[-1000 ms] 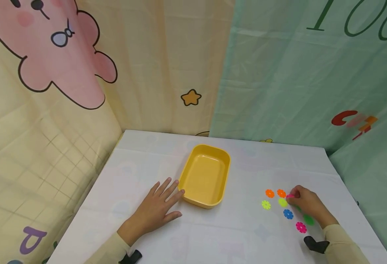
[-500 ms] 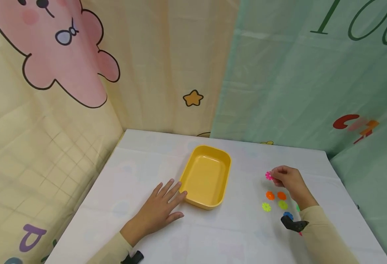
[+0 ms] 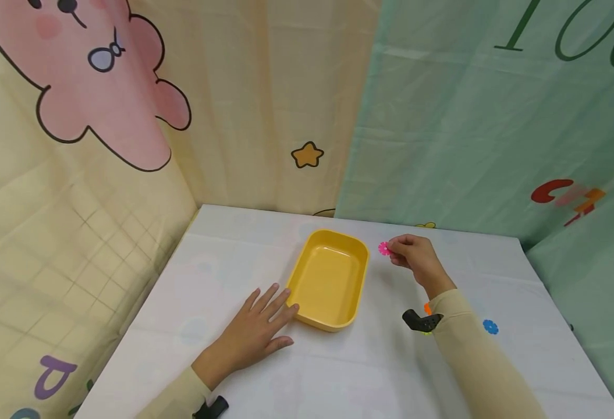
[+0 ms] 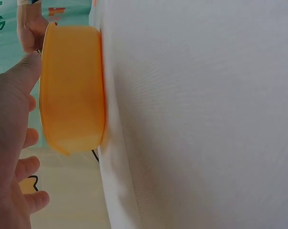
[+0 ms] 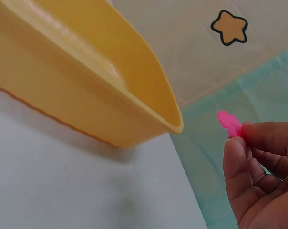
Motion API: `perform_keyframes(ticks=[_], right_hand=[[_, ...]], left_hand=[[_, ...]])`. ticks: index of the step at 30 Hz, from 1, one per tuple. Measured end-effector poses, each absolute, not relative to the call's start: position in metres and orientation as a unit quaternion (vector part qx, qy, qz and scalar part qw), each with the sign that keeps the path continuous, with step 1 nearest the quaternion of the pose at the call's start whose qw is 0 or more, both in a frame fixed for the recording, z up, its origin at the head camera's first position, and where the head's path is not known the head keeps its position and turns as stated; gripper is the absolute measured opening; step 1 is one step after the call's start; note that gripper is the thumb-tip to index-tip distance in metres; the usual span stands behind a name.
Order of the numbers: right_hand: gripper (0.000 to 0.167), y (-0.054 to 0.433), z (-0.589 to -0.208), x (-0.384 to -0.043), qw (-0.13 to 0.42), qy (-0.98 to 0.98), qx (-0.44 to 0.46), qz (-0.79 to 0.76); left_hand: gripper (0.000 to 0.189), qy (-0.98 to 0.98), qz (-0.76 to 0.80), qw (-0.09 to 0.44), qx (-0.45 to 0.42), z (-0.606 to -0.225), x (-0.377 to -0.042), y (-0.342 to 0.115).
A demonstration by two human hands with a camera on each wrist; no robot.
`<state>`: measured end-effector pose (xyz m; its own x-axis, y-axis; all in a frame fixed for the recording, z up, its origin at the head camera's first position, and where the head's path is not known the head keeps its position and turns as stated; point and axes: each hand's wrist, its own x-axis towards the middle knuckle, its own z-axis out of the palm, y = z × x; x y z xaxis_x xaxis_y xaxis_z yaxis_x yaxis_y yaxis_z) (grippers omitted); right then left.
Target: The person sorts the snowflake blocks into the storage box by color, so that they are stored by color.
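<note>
In the head view, my right hand [image 3: 421, 262] pinches a small pink flower-shaped disc [image 3: 383, 248] between thumb and fingertips. It holds the disc above the table, a little to the right of the yellow plastic tray [image 3: 325, 282]. The right wrist view shows the pink disc [image 5: 230, 124] edge-on, apart from the tray wall [image 5: 77, 100]. My left hand [image 3: 254, 331] lies with fingers spread at the tray's near left side, fingertips at its rim. Nothing is held in it. No discs show inside the tray.
A blue flower disc [image 3: 490, 327] lies right of my right forearm. Part of an orange disc [image 3: 427, 308] and a yellow-green sliver show by the black wrist mount [image 3: 421, 321]; the sleeve covers that area. Curtains [image 3: 265, 105] hang behind the white table [image 3: 233, 244].
My right hand has picked up the pink disc from the group and carried it left and away from me toward the tray. The left hand has stayed at the tray's rim.
</note>
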<state>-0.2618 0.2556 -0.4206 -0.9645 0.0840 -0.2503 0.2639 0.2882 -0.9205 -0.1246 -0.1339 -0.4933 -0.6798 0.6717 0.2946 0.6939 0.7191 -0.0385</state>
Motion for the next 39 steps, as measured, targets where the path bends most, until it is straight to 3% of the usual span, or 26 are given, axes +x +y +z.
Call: perform_keyframes(ticks=[13, 30, 39], right_hand=[[0.021, 0.202, -0.422, -0.287, 0.105, 0.794, 0.110, -0.588], [0.010, 0.135, -0.440, -0.304, 0.130, 0.790, 0.122, -0.587], [0.014, 0.111, -0.455, -0.303, 0.154, 0.781, 0.141, -0.588]], left_hand=[[0.068, -0.923, -0.049, 0.187, -0.332, -0.486, -0.126, -0.134], [0.067, -0.930, -0.053, 0.179, -0.317, -0.490, -0.128, -0.133], [0.065, -0.935, -0.062, 0.160, -0.311, -0.484, -0.126, -0.132]])
